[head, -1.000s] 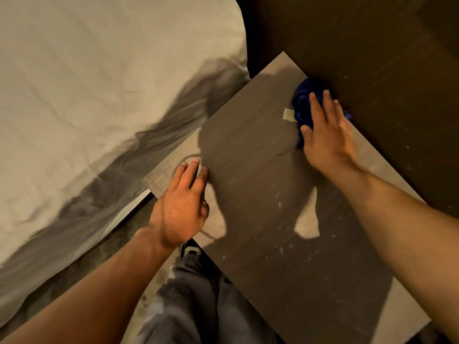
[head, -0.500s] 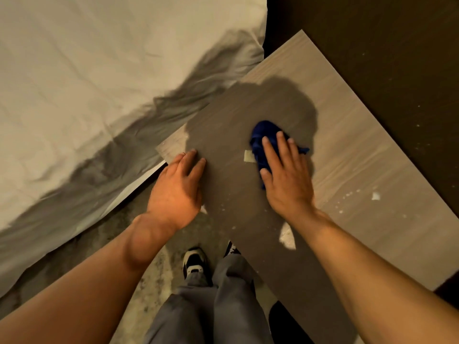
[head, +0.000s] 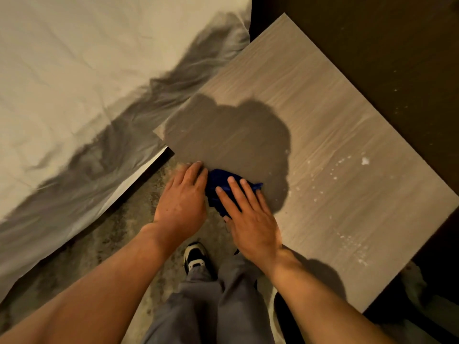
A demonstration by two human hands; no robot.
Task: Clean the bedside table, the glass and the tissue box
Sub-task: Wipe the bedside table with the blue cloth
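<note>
Head view: the right hand (head: 250, 219), fingers spread flat, presses a blue cloth (head: 218, 182) at the worktop (head: 323, 120) near edge, seven o'clock; the left hand (head: 182, 202) cups relaxed beside it, seemingly catching crumbs; white specks (head: 342, 165) at three o'clock likely need wiping next; glass and tissue box unseen.

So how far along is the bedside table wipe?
Partway. The right hand presses the blue cloth flat at the near edge of the bedside table, with the left hand cupped beside it. White specks remain on the right half. No glass or tissue box is in view.
</note>
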